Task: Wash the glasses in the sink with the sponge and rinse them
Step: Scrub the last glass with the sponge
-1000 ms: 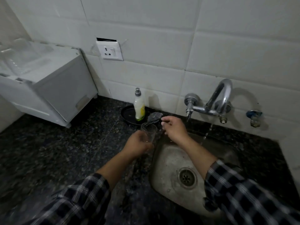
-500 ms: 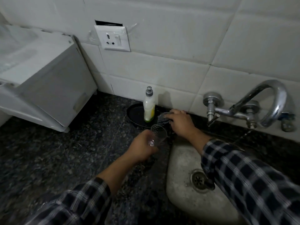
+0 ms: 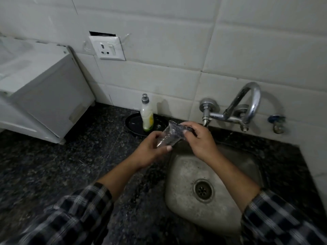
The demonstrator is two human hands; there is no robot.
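Note:
My left hand (image 3: 150, 150) grips the base of a clear glass (image 3: 169, 137), tilted on its side above the sink's back-left corner. My right hand (image 3: 200, 141) is at the glass's mouth and holds a dark scrubber sponge (image 3: 190, 129), mostly hidden under its fingers. The steel sink (image 3: 184, 175) lies below both hands, its drain (image 3: 203, 190) uncovered. No other glass shows in the basin.
A chrome tap (image 3: 247, 105) juts from the tiled wall over the sink. A dish soap bottle (image 3: 147, 115) stands on a black plate (image 3: 133, 125) behind my left hand. A white appliance (image 3: 39, 92) fills the left counter; a wall socket (image 3: 109, 48) is above.
My right hand lifted the scrubber off the black plate and brought it to the glass's mouth. My left hand tipped the glass from upright onto its side.

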